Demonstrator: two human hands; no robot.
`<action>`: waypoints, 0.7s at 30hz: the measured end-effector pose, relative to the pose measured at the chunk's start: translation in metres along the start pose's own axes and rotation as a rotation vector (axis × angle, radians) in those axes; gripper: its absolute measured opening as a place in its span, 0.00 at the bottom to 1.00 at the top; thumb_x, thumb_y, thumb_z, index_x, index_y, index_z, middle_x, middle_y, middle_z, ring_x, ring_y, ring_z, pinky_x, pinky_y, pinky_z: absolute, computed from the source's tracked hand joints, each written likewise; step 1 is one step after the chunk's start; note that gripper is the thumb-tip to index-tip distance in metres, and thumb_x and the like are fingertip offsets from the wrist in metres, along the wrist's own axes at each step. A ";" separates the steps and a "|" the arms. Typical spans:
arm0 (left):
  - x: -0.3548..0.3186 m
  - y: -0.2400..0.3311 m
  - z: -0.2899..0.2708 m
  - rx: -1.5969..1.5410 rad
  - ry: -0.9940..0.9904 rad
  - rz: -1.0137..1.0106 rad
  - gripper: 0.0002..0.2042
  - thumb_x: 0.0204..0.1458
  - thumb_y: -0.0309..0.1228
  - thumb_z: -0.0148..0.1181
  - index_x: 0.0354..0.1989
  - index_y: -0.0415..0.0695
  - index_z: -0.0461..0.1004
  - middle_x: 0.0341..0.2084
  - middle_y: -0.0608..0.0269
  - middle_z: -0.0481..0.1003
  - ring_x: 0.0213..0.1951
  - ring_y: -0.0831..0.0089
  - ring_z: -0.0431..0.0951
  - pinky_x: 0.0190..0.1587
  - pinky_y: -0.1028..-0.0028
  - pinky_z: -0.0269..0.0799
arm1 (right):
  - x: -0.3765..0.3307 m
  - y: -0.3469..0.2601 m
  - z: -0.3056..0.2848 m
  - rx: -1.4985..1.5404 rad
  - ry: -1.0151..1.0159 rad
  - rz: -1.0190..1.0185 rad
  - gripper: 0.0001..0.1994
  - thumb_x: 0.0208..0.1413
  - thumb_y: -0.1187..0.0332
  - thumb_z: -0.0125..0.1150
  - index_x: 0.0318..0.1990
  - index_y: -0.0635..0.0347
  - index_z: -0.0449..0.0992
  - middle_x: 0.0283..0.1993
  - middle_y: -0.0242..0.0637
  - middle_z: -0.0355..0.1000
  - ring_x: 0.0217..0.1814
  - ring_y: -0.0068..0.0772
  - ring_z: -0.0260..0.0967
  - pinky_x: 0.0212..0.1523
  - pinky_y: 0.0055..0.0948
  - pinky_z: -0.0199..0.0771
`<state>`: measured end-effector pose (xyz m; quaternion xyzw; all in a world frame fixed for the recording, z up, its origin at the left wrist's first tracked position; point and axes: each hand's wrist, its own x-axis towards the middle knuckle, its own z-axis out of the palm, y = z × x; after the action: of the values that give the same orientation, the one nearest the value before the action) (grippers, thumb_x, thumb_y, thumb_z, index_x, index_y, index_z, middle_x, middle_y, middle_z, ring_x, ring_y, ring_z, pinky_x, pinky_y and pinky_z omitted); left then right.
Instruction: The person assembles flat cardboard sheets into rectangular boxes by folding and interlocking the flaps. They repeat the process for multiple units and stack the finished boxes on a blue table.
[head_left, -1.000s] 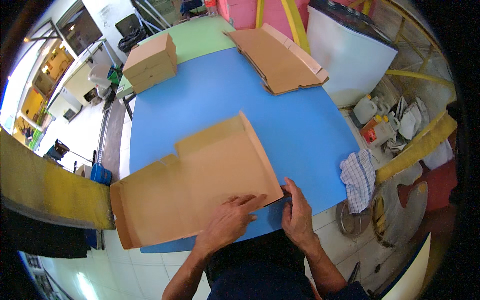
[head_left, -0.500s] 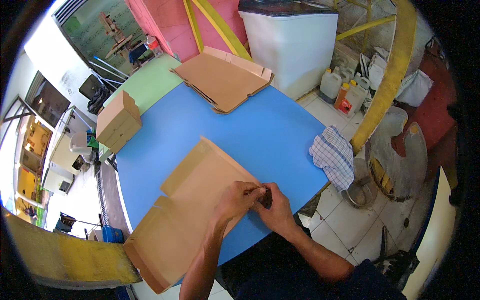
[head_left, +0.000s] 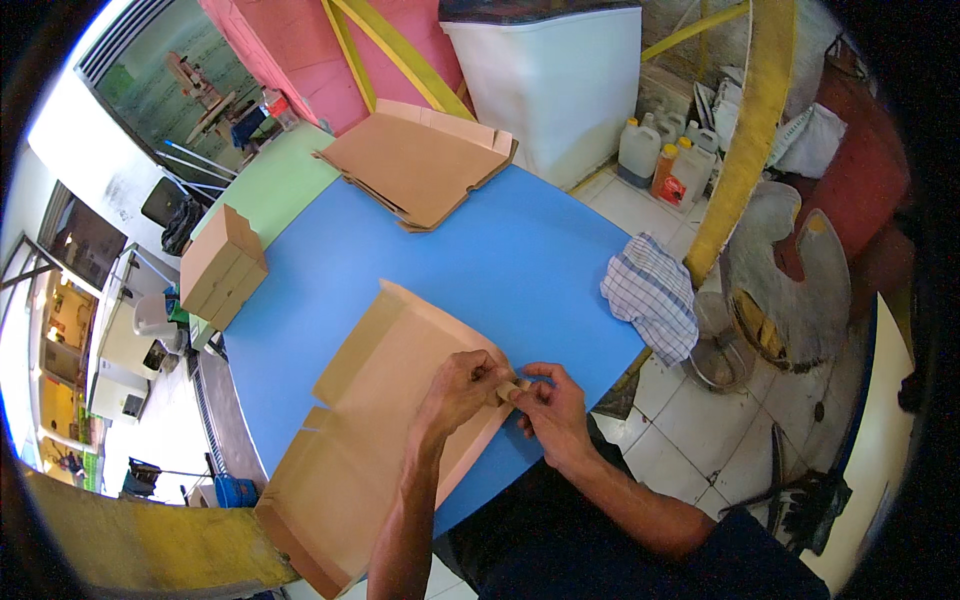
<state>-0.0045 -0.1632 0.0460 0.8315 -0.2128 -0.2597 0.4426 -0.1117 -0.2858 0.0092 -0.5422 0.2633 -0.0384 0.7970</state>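
Observation:
An unfolded brown cardboard box blank (head_left: 392,410) lies aslant on the blue table (head_left: 460,255), its side edges partly creased upward and its near end reaching past the table's edge. At its right corner, my left hand (head_left: 465,390) pinches the cardboard with bent fingers. My right hand (head_left: 558,415) faces it from the right, thumb and fingers closed on a small corner flap (head_left: 511,391) that is bent up between the two hands. Some of the fingertips are hidden behind the flap and the hands.
Flat cardboard blanks (head_left: 420,160) are stacked at the table's far edge. Folded boxes (head_left: 224,265) stand in a pile at the left, beside a green table (head_left: 285,180). A checked cloth (head_left: 650,297) hangs over the right corner, near a yellow post (head_left: 735,160) and jugs (head_left: 640,152) on the floor.
My hands have drawn slightly apart, and the corner flap now shows between them. My right fingers have spread a little from their tighter bunch. The whole view has shifted slightly.

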 end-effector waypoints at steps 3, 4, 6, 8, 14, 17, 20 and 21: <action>-0.002 0.004 0.000 0.095 0.027 0.005 0.12 0.58 0.32 0.62 0.30 0.33 0.77 0.22 0.56 0.78 0.26 0.74 0.78 0.28 0.70 0.72 | 0.001 -0.001 0.000 0.002 0.000 0.008 0.18 0.56 0.74 0.66 0.52 0.67 0.68 0.26 0.33 0.70 0.20 0.22 0.66 0.16 0.23 0.66; -0.002 0.005 0.000 0.117 0.028 -0.014 0.12 0.58 0.32 0.62 0.31 0.33 0.77 0.22 0.55 0.77 0.26 0.73 0.78 0.28 0.69 0.72 | 0.001 -0.002 0.001 0.016 -0.008 0.005 0.18 0.55 0.74 0.66 0.52 0.67 0.68 0.25 0.32 0.70 0.20 0.22 0.66 0.16 0.24 0.66; -0.004 0.006 0.002 0.172 0.044 -0.027 0.11 0.58 0.31 0.61 0.31 0.34 0.77 0.22 0.54 0.77 0.26 0.70 0.79 0.30 0.68 0.72 | 0.001 -0.003 0.002 0.007 -0.009 0.021 0.19 0.55 0.75 0.67 0.51 0.67 0.68 0.25 0.32 0.69 0.20 0.22 0.66 0.16 0.24 0.65; -0.004 0.004 0.005 0.235 0.075 -0.021 0.10 0.58 0.31 0.60 0.32 0.35 0.77 0.22 0.53 0.77 0.27 0.67 0.79 0.31 0.66 0.72 | 0.002 -0.003 0.004 0.021 -0.012 0.024 0.18 0.56 0.76 0.66 0.51 0.68 0.67 0.25 0.32 0.69 0.20 0.21 0.66 0.17 0.23 0.64; -0.004 -0.017 0.009 0.064 0.074 0.043 0.09 0.58 0.30 0.59 0.33 0.36 0.77 0.23 0.55 0.77 0.27 0.68 0.76 0.33 0.67 0.71 | 0.009 -0.002 0.008 -0.028 -0.031 0.004 0.19 0.56 0.77 0.66 0.53 0.68 0.67 0.26 0.32 0.70 0.22 0.21 0.67 0.18 0.23 0.65; -0.004 -0.029 0.010 -0.302 0.030 -0.005 0.08 0.59 0.30 0.60 0.33 0.37 0.77 0.24 0.60 0.78 0.27 0.73 0.75 0.32 0.70 0.71 | 0.010 -0.004 0.005 -0.032 -0.032 0.021 0.20 0.55 0.77 0.67 0.54 0.67 0.67 0.27 0.32 0.70 0.24 0.23 0.69 0.20 0.23 0.70; -0.004 -0.035 0.013 -0.395 0.058 -0.016 0.08 0.59 0.30 0.61 0.34 0.38 0.78 0.27 0.61 0.79 0.30 0.77 0.76 0.32 0.73 0.71 | 0.012 -0.006 -0.002 -0.057 -0.053 0.032 0.21 0.55 0.76 0.67 0.55 0.66 0.66 0.28 0.34 0.71 0.27 0.25 0.72 0.23 0.25 0.75; -0.003 -0.036 0.014 -0.395 0.036 -0.033 0.07 0.59 0.30 0.61 0.35 0.38 0.79 0.27 0.60 0.80 0.30 0.77 0.77 0.32 0.73 0.72 | 0.013 -0.007 -0.005 -0.088 -0.050 0.048 0.22 0.55 0.76 0.67 0.55 0.65 0.66 0.29 0.34 0.72 0.28 0.25 0.72 0.24 0.25 0.76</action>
<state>-0.0113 -0.1513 0.0103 0.7361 -0.1363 -0.2888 0.5968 -0.1011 -0.2976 0.0087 -0.5710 0.2579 0.0059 0.7794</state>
